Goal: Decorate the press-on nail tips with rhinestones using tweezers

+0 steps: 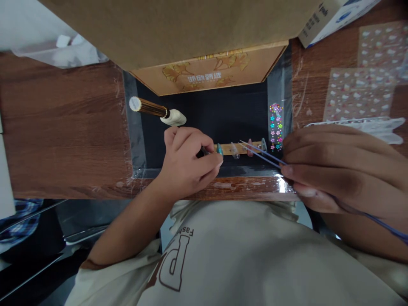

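Note:
My left hand (189,163) is closed around the left end of a narrow wooden strip (227,149). Across the strip stand several false nails: a teal nail (219,149) by my fingertips, a clear one (235,150), a pinkish one (250,148) and a grey-blue one (264,145) at the right end. My right hand (344,170) grips a pair of thin purple tweezers (267,160). Their tips lie over the strip between the clear and pinkish nails; I cannot tell whether they hold anything. Right of the strip is a sheet of colourful flower stickers (276,127).
A gold-handled bottle (149,107) with a whitish base lies on the black mat (216,106). Behind it stands a cardboard box (207,72) with leaf prints. Patterned clear sheets (360,93) and a white box (338,19) are at right; a plastic bag (63,53) is at left.

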Demonstrator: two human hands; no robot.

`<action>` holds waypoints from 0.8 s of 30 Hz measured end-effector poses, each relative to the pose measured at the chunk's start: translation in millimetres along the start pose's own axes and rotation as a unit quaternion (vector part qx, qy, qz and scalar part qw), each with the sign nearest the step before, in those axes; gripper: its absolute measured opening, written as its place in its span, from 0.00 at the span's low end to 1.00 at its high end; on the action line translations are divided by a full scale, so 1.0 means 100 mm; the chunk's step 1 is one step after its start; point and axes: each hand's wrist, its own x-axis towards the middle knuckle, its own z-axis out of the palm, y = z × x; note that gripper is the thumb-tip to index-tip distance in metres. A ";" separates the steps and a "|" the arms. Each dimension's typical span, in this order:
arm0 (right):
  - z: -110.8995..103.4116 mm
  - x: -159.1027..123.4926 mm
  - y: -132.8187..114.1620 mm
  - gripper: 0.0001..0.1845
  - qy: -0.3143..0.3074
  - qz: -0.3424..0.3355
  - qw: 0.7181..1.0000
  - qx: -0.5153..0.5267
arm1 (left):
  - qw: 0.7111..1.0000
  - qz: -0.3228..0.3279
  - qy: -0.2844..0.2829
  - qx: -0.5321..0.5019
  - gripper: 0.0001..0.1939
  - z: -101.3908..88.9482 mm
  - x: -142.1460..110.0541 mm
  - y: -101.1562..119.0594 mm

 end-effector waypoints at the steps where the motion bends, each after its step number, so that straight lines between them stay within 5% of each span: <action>1: 0.01 0.01 0.04 0.07 -0.006 -0.009 1.000 0.009 | 1.000 0.000 0.000 0.000 0.08 0.00 0.00 0.00; 6: 0.09 0.06 0.20 0.08 0.045 -0.145 0.986 0.063 | 1.000 0.000 0.004 0.008 0.08 0.01 -0.01 0.00; 24: 0.13 0.07 0.17 0.08 0.083 -0.133 0.987 0.047 | 1.000 0.000 0.014 -0.007 0.08 -0.03 -0.04 -0.02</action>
